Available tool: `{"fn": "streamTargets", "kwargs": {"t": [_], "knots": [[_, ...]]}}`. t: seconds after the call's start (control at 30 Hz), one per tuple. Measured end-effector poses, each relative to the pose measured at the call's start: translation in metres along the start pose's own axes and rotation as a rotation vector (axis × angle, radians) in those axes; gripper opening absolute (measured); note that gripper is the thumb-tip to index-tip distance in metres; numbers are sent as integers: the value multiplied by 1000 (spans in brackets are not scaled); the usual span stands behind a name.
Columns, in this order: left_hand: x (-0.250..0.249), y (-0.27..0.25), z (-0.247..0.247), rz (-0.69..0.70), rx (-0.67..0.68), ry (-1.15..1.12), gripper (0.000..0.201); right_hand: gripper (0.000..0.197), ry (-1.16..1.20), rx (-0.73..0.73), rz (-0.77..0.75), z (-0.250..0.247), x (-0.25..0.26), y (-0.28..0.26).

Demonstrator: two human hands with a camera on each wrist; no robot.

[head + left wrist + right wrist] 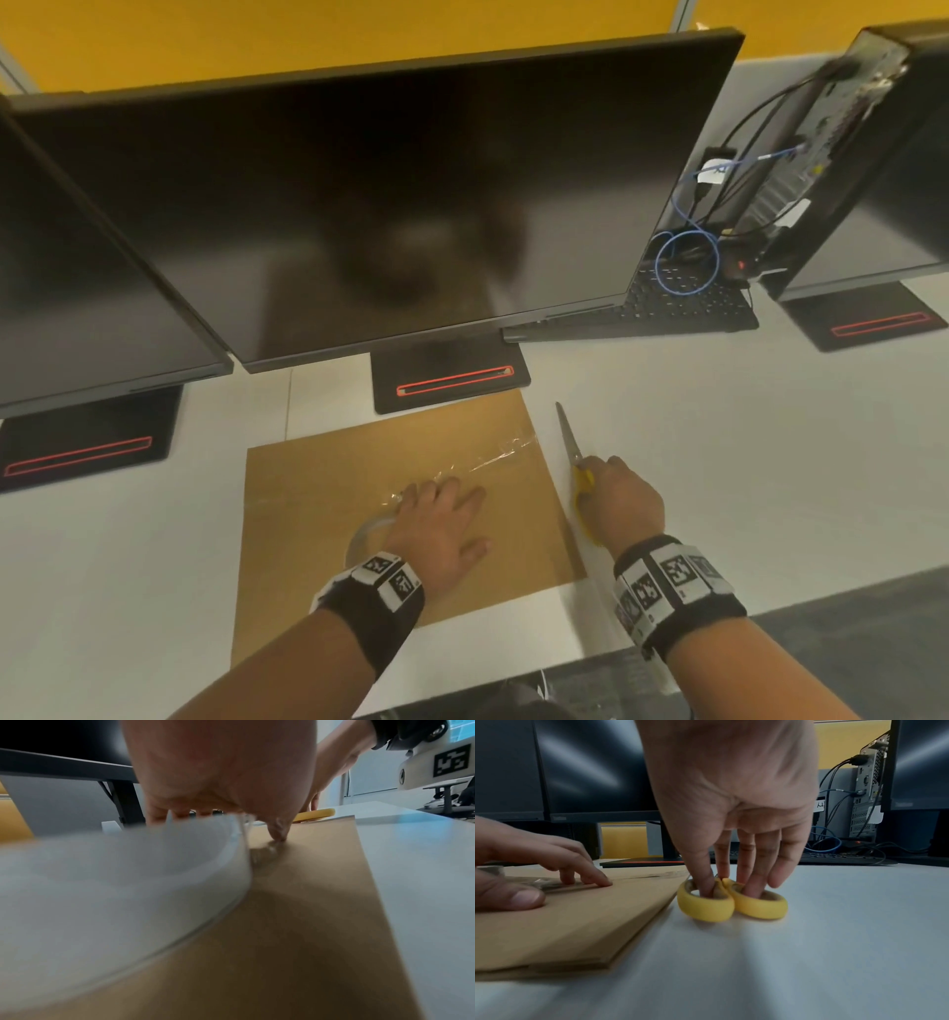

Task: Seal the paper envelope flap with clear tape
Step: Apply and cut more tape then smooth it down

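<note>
A brown paper envelope (328, 514) lies flat on the white desk (719, 488). A strip of clear tape (493, 457) runs across it toward its far right corner. My left hand (462, 514) rests flat on the envelope with its fingers (588, 876) straight, pressing the tape down. The clear tape roll (365, 534) lies under that hand's left side and fills the left wrist view (128, 882). Just right of the envelope lie yellow-handled scissors (580, 478), blades closed and pointing away. My right hand (729, 890) has its thumb and fingers inside the yellow loops (706, 908).
Three dark monitors stand along the back, the middle one's base (452, 380) touching the envelope's far edge. A black keyboard (683, 308), cables and a computer tower (842, 118) sit at the back right. The desk's front edge (590, 663) runs close to my wrists.
</note>
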State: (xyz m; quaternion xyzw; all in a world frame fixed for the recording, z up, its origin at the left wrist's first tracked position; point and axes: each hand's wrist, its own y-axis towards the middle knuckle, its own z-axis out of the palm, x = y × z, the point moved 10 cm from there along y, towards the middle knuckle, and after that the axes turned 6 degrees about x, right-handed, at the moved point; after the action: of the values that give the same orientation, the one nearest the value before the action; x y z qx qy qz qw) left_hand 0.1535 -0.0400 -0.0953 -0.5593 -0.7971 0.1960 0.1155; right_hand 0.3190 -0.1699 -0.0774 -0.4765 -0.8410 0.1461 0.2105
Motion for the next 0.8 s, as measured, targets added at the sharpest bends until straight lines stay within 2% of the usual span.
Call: {"fn": "streamTargets", "kwargs": {"t": [0.2, 0.27, 0.33, 0.43, 0.47, 0.53, 0.57, 0.63, 0.7, 0.73, 0.77, 0.8], "knots": [[0, -2, 7, 1, 7, 11, 68, 47, 24, 48, -3, 4, 1, -1], [-3, -6, 6, -1, -10, -3, 67, 47, -7, -33, -32, -5, 5, -3], [-2, -12, 3, -4, -30, -42, 66, 43, -44, -157, -172, -14, 30, -4], [17, -18, -5, -95, -39, -83, 69, 34, -27, -228, -535, -3, 88, -15], [24, -20, -4, -122, -15, -77, 73, 39, -29, -159, -661, 11, 111, -22], [33, -22, 5, -131, 71, -74, 82, 64, -87, 57, -837, 50, 146, -34], [34, -23, 8, -117, 103, -70, 86, 74, -114, 157, -863, 65, 156, -38], [35, -22, 13, -96, 133, -71, 92, 73, -146, 258, -838, 87, 161, -38], [37, -21, 15, -99, 133, -75, 91, 58, -162, 204, -830, 95, 161, -36], [38, -21, 17, -105, 131, -75, 90, 57, -157, 228, -782, 99, 156, -36], [38, -20, 19, -108, 132, -72, 90, 58, -168, 156, -747, 97, 154, -33], [39, -20, 22, -109, 141, -63, 90, 62, -132, 150, -711, 95, 150, -30]]}}
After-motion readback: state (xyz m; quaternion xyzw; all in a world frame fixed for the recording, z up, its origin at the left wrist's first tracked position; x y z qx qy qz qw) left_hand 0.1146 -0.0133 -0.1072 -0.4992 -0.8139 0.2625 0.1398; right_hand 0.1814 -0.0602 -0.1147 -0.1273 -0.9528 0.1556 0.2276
